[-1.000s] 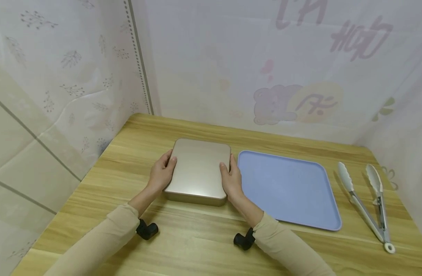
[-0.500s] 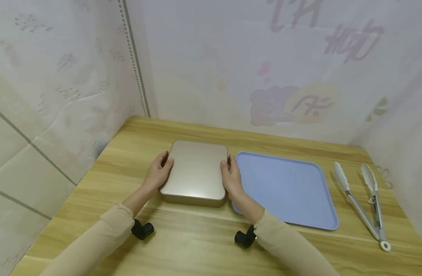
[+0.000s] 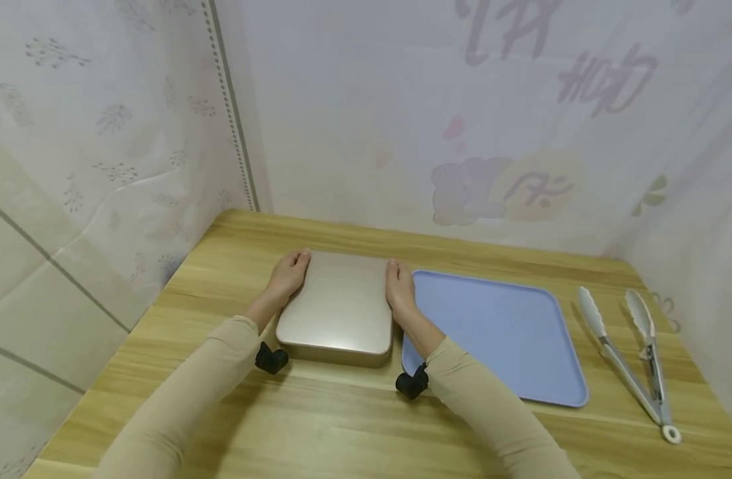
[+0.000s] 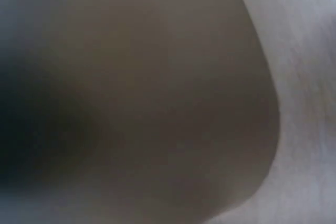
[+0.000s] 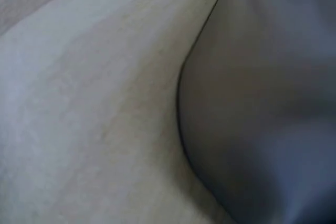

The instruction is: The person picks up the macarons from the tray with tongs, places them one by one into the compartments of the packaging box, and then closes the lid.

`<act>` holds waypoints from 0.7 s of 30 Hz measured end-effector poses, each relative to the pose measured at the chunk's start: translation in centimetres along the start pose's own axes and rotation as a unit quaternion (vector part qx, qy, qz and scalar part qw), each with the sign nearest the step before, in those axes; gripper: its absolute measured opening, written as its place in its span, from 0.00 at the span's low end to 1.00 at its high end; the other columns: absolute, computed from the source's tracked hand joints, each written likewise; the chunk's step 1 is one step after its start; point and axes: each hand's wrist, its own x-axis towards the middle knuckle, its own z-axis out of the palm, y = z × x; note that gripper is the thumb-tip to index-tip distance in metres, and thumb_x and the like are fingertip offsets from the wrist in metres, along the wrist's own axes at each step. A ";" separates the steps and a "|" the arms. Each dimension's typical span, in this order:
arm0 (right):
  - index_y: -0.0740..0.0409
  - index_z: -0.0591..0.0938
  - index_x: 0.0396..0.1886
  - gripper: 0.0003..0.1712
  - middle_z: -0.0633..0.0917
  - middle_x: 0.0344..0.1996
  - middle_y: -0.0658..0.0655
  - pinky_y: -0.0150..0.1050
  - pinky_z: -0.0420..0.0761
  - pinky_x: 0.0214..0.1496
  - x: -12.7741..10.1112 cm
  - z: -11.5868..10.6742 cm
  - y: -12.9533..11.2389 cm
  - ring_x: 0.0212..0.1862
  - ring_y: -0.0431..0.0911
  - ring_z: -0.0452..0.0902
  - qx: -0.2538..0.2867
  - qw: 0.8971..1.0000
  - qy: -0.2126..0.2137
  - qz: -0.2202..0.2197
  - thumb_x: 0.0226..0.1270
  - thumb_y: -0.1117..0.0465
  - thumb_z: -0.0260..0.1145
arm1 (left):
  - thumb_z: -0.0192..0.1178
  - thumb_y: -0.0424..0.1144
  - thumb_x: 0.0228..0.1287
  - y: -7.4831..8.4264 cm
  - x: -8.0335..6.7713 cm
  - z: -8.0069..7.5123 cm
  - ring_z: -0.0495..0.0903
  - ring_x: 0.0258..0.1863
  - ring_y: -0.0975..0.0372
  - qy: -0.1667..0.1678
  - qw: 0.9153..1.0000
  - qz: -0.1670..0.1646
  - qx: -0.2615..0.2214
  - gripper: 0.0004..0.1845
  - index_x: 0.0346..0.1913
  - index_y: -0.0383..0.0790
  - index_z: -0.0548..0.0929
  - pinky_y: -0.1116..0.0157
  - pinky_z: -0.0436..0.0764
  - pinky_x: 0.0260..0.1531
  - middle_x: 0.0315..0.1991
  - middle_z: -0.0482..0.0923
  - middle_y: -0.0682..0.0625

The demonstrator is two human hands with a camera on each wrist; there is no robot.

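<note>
A flat gold metal box [image 3: 339,306] with rounded corners lies on the wooden table [image 3: 318,426], left of centre. My left hand [image 3: 294,267] grips its far left corner, fingers curled over the edge. On the far right side my right hand [image 3: 396,279] holds the box the same way. Both arms wear beige sleeves, and a small black camera [image 3: 271,359] sits under each wrist. The left wrist view is only a dark brown blur. Blurred pale wood and a blue-grey surface [image 5: 262,108] fill the right wrist view.
A light blue tray [image 3: 504,332] lies just right of the box, its near left corner close to my right wrist. Metal tongs [image 3: 632,356] with white tips lie at the table's right edge. Patterned curtains close off the left, back and right sides.
Both hands have slid from the middle of the box's sides to its far corners, and my forearms reach further over the table. The box stays about where it was.
</note>
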 end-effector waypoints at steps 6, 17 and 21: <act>0.69 0.77 0.56 0.23 0.81 0.49 0.68 0.52 0.74 0.63 0.1 0.1 0.2 0.56 0.58 0.75 -0.005 1.000 0.007 0.001 0.80 0.55 0.45 | 0.36 0.51 0.80 -0.3 0.2 0.2 0.73 0.53 0.48 0.024 1.000 0.003 0.019 0.29 0.66 0.28 0.69 0.51 0.74 0.60 0.56 0.73 0.32; 0.67 0.80 0.50 0.21 0.78 0.36 0.59 0.46 0.75 0.52 0.1 0.1 0.3 0.44 0.50 0.73 -0.008 1.000 0.024 -0.004 0.80 0.55 0.47 | 0.37 0.51 0.80 -0.3 0.3 0.3 0.73 0.56 0.47 0.030 0.999 0.000 0.027 0.29 0.67 0.29 0.69 0.50 0.73 0.63 0.59 0.73 0.32; 0.66 0.79 0.39 0.19 0.72 0.27 0.54 0.41 0.74 0.44 0.1 0.1 0.5 0.37 0.47 0.70 -0.014 0.999 0.037 -0.017 0.79 0.56 0.48 | 0.37 0.49 0.80 -0.4 0.2 0.3 0.73 0.57 0.47 0.034 0.999 -0.004 0.026 0.28 0.66 0.29 0.69 0.50 0.72 0.63 0.60 0.73 0.32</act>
